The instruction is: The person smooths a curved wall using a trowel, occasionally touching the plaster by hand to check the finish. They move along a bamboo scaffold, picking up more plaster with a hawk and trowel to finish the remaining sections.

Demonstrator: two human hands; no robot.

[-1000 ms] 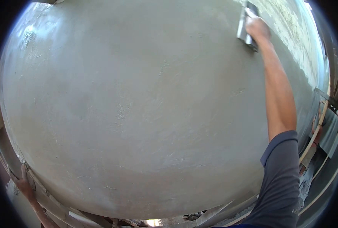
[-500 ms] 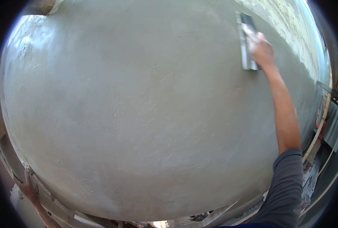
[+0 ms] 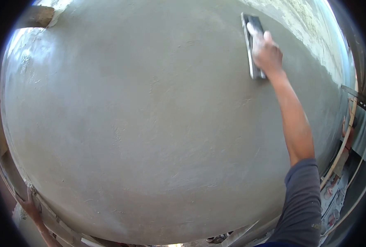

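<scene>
My right hand (image 3: 268, 55) is wrapped round the grip of a flat steel plastering trowel (image 3: 247, 47), high on the right. The trowel's long blade stands nearly upright, its face against the grey plastered wall (image 3: 170, 123). Fine ridges and small scratches mark the smooth, damp-looking plaster. At the lower left, my left hand (image 3: 31, 209) lies on a wooden plank (image 3: 47, 208) beside the wall's edge, fingers apart. No tool shows in that hand.
A rough, paler strip of wall (image 3: 302, 31) borders the smooth plaster at upper right. A round wooden pole (image 3: 37, 17) juts in at upper left. Wooden poles (image 3: 338, 154) and a metal bar (image 3: 354, 94) stand at the right, above several cups (image 3: 333, 216).
My right hand and the trowel have shifted left across the plaster. The view has tipped slightly, showing more of the pole at upper left. My left hand stays on the plank.
</scene>
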